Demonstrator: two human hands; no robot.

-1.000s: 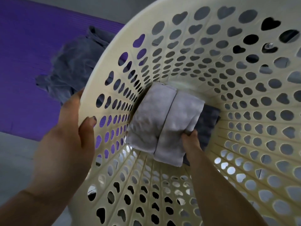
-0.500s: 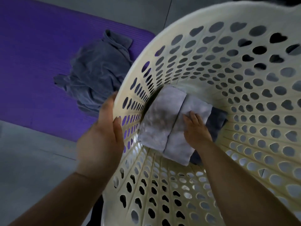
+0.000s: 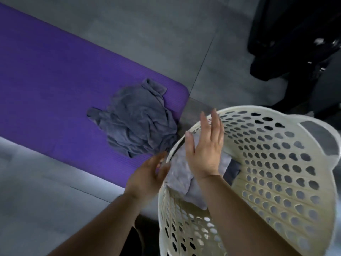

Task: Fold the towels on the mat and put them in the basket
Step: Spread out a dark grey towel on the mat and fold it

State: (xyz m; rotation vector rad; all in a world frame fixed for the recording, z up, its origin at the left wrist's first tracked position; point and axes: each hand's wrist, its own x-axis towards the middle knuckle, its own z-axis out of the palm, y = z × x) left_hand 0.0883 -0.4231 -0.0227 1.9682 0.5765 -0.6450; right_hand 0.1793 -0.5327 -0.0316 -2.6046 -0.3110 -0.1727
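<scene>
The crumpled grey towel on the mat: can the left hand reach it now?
Probably yes. The left hand is open, outside the basket, and nothing lies between it and the crumpled towel on the mat.

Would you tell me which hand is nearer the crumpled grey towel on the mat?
Left. The left hand is outside the basket, beside the near edge of the crumpled towel; the right hand is over the basket's mouth.

basket (image 3: 276, 163) cropped btm/rt, folded towels (image 3: 178, 174) partly hidden
</scene>
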